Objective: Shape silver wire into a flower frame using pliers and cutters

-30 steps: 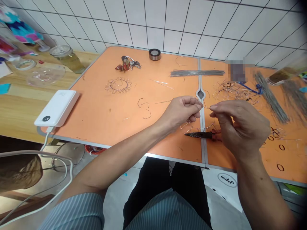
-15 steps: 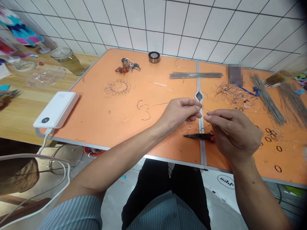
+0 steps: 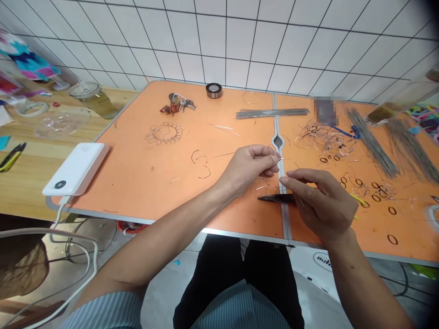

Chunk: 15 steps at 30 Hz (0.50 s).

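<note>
My left hand (image 3: 255, 163) is closed in a pinch on a thin wire (image 3: 291, 161), whose curved end sticks out to the right past the fingertips. Just right of it, my right hand (image 3: 322, 196) has its thumb and index finger close together; what they hold, if anything, is too small to make out. Dark-tipped pliers (image 3: 274, 198) lie on the orange table (image 3: 192, 201) below my hands, their handles hidden behind my right hand. Small dark rings (image 3: 392, 210) are scattered right of my right hand.
A wire flower-shaped ring (image 3: 163, 133), keys (image 3: 185, 104) and a tape roll (image 3: 214, 90) lie at the back left. A white power bank (image 3: 76, 169) sits at the left edge. Wire bundles (image 3: 373, 144) and tangled wire (image 3: 322, 137) lie at the right.
The view has shifted slightly. My right hand has moved a little lower and left, and the wire's curved end now shows more clearly between my hands.
</note>
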### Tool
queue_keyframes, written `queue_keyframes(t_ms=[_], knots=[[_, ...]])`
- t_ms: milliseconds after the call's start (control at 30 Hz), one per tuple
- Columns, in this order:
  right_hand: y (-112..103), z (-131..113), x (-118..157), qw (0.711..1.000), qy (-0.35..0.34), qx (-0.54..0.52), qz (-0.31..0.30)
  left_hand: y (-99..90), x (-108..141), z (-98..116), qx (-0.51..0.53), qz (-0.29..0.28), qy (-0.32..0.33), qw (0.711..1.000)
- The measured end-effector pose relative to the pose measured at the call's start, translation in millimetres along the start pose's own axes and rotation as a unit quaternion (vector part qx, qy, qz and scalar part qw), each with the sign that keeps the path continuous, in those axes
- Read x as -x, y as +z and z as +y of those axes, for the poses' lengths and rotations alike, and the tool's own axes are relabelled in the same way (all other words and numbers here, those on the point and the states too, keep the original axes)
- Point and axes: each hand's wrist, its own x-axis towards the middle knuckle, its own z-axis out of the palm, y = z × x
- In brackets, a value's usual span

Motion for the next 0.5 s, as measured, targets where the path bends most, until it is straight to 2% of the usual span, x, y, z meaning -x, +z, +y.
queue_keyframes(t_ms=[133, 300, 367, 500], knots=[[1, 1, 7, 1.0, -0.01, -0.01, -0.007, 2.1, 1, 0, -0.015, 0.003, 0.019, 1.0], [-1, -3, 6, 0.999, 0.01, -0.031, -0.026, 3.0, 1, -1, -0.029, 0.015, 0.029, 0.999], [0, -8, 2, 0.996, 0.047, -0.067, -0.024, 2.6, 0, 0, -0.039, 0.025, 0.041, 0.998], [5, -19, -9, 0.973, 0.207, -0.101, -0.032, 2.2, 0, -1, -0.074, 0.046, 0.096, 0.992]])
